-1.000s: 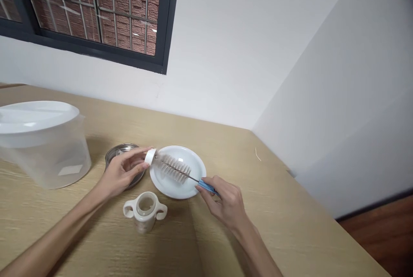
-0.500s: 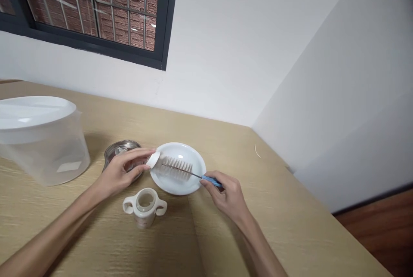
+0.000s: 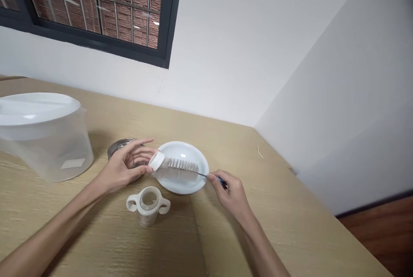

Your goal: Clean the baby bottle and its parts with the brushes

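My left hand (image 3: 124, 168) holds a small white ring-shaped cap (image 3: 156, 161) between thumb and fingers, its other fingers partly spread. A bristle brush (image 3: 182, 169) lies level over the white bowl (image 3: 181, 150), its tip end at the cap. My right hand (image 3: 229, 191) is closed around the brush's blue handle. Just below the left hand, a white two-handled cup (image 3: 148, 208) stands upright with its top open. Behind the left hand a round metal dish (image 3: 118, 144) is partly hidden.
At the left stands a large translucent bin (image 3: 58, 152) with a white lid. A thin pale strand (image 3: 260, 152) lies on the wooden table (image 3: 277, 225) at the right. Behind the table are a white wall and a barred window.
The left hand's fingers have spread more and the cap has tilted. My right hand has turned a little, and less of the blue handle shows. The whole view has shifted slightly.
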Motion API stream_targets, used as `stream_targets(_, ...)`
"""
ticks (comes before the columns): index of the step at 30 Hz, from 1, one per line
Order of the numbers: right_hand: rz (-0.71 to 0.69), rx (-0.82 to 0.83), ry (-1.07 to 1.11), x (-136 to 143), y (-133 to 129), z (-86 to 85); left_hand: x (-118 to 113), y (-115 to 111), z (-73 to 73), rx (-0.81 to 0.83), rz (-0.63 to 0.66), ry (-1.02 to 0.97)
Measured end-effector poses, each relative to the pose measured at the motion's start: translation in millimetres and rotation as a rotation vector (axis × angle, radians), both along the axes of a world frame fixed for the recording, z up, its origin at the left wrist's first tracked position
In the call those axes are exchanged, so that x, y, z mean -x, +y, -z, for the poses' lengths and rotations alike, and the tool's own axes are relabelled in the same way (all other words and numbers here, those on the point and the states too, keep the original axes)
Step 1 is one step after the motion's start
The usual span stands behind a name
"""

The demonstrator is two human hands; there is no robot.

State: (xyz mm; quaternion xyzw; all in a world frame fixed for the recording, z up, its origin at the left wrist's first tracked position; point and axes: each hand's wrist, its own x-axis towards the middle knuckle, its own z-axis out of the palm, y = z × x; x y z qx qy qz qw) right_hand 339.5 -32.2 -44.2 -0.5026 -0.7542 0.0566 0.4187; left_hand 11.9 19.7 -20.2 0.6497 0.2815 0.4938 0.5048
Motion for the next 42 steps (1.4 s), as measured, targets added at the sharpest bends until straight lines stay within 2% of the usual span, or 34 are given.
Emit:
stream_targets(6,-0.001,-0.248,-0.139,4.7,-2.0,-5.7,1.8,4.4,-3.4,0.035,-0.080,0.155)
stream_targets(10,0.015,-0.340,-0.180,9.6,-3.6,-9.1,1.7,5.1,-2.8,0.049,-0.143,0.198)
stream_targets(16,0.055,-0.383,-0.168,11.9,-3.8,-9.2,-2.3,1.2,-5.5,0.062,-0.203,0.203)
stream_targets(32,0.204,-0.388,-0.078,3.8,0.6,-5.0,-2.9,6.4,2.1,0.136,-0.178,0.008)
stream_targets(42,0.227,-0.367,-0.023,3.5,0.3,-1.9,-4.1,4.8,2.6,0.136,-0.084,-0.071)
